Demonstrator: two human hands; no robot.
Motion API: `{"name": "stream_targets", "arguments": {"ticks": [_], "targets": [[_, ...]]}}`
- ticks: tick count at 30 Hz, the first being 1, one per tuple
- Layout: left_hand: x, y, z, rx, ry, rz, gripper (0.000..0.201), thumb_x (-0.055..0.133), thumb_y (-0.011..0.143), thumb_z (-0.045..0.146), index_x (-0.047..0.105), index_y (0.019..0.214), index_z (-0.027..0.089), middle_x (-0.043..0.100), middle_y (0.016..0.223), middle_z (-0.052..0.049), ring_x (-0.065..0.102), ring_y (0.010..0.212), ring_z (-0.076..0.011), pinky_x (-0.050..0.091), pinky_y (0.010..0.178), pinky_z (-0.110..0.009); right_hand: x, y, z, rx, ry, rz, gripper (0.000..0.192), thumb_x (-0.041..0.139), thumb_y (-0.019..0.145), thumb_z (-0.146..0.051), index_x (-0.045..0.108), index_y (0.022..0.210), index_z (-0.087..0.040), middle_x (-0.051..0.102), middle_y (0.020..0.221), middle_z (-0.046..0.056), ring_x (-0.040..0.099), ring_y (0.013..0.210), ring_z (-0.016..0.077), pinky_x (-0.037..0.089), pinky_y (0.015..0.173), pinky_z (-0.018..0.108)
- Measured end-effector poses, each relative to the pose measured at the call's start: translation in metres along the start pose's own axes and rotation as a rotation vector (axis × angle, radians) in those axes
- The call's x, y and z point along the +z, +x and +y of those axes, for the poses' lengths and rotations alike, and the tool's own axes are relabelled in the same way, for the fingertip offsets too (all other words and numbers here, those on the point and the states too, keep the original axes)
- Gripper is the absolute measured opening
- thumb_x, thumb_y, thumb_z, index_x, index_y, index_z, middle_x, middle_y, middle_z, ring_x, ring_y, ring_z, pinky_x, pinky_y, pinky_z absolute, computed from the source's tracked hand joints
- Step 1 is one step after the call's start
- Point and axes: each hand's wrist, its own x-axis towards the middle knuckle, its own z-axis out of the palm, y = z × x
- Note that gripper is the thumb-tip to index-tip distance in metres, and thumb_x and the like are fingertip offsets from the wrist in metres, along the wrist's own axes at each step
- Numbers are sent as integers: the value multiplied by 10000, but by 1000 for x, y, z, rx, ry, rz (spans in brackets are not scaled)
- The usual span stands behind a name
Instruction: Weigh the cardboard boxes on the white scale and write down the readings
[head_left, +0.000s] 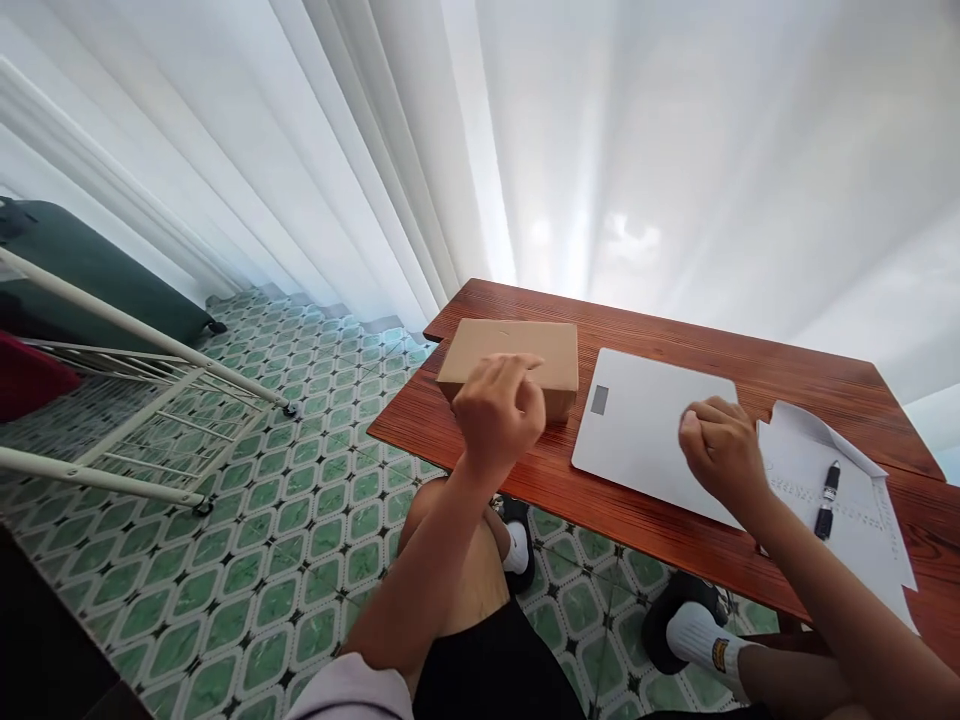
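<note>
My left hand (501,408) is raised in front of a closed brown cardboard box (517,345), its fingers curled in with no object visible in them. The hand hides part of the box's near side; whether it touches the box I cannot tell. Over the right part of a flat silver-white slab (645,425) is my right hand (718,445), closed in a fist with nothing showing in it. The slab has a small dark grey rectangle near its left end, like a scale's display. Both lie on a reddish-brown wooden table (795,375).
Paper sheets (862,570) with writing lie right of the slab, one edge curled up, with a black pen (827,500) on them. White curtains (675,150) hang behind the table. At left stand a white wheeled rack (150,410) and a dark green suitcase (97,270) on the tiled floor.
</note>
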Motion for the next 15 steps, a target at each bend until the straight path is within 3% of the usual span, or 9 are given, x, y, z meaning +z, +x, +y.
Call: {"name": "stream_targets", "arguments": {"ticks": [4, 7, 11, 15], "targets": [[-9, -15, -36, -250, 26, 109, 297, 469, 890, 97, 708, 1047, 179, 746, 1049, -69, 658, 1063, -232, 485, 987, -355, 33, 35, -32, 200, 344, -55, 472, 321, 1050, -284, 342, 579, -256, 553, 636, 44, 487, 679, 232, 393, 748, 429], [-8, -28, -65, -428, -37, 212, 348, 473, 882, 140, 689, 1152, 170, 712, 1191, -101, 612, 1170, -240, 453, 1072, -380, 55, 51, -47, 267, 405, -12, 483, 251, 1088, -360, 426, 650, -255, 596, 752, 55, 559, 779, 240, 450, 800, 424], [0, -41, -98, -734, -311, 259, 409, 475, 892, 219, 619, 1272, 172, 636, 1370, -110, 552, 1321, -223, 407, 1152, -359, 80, 58, -60, 501, 587, 61, 405, 319, 1063, -488, 646, 1053, -250, 674, 1162, 107, 613, 1164, 291, 475, 1037, 506], [8, -45, -109, -1073, -658, 245, 466, 485, 933, 327, 572, 1373, 201, 561, 1488, -109, 503, 1419, -230, 369, 1215, -370, 100, 58, -73, 736, 803, -5, 575, 404, 1011, -629, 535, 1451, -284, 521, 1562, 102, 470, 1462, 317, 356, 1237, 563]]}}
